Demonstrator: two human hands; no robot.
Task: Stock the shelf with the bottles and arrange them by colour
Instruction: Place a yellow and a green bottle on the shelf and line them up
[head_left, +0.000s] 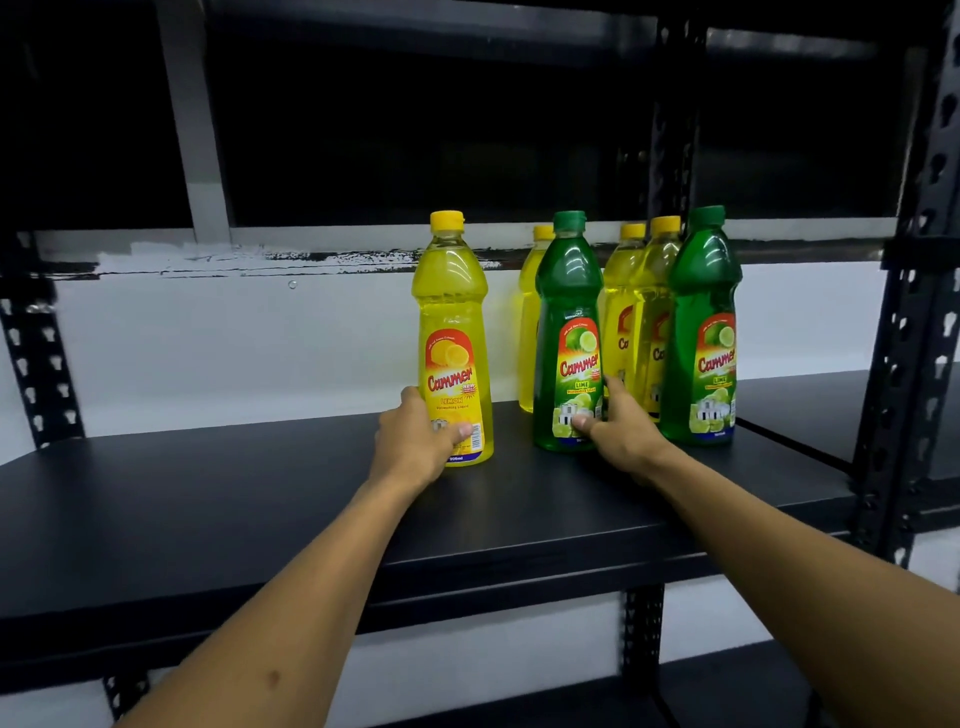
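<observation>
Yellow and green are mixed up on the black shelf (208, 499). The left hand (415, 441) grips a lone yellow bottle (453, 338) out left, probably starting a yellow group, while the right hand (618, 426) grasps the nearer green bottle (569, 332), the other green bottle (704, 332) just right.

3 rear yellow bottles (530, 332) (half-hidden)
</observation>
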